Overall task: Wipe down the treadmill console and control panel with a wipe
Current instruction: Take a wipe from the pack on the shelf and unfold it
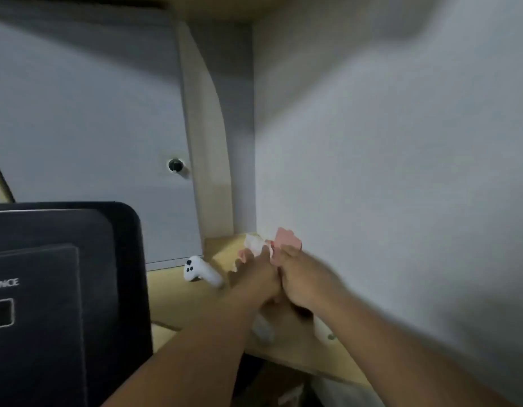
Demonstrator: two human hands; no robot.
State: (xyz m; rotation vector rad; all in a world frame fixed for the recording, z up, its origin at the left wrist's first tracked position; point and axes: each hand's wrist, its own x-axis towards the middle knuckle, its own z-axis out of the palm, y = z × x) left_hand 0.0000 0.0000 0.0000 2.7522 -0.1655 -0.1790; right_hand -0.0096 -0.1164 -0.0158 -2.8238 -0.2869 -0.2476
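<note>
The black treadmill console (57, 289) fills the lower left, with a small display window near its left edge. To its right, over a wooden shelf, my left hand (257, 277) and my right hand (301, 280) are pressed together. Both grip a pink wipe packet (288, 239) between them. A white wipe (254, 242) sticks out of the packet above my left fingers. The picture is blurred, so exact finger positions are unclear.
A white handheld controller (200, 271) lies on the wooden shelf (178, 292) just left of my hands. A white cabinet door with a dark knob (175, 165) stands behind. A white wall panel (386, 171) closes the right side.
</note>
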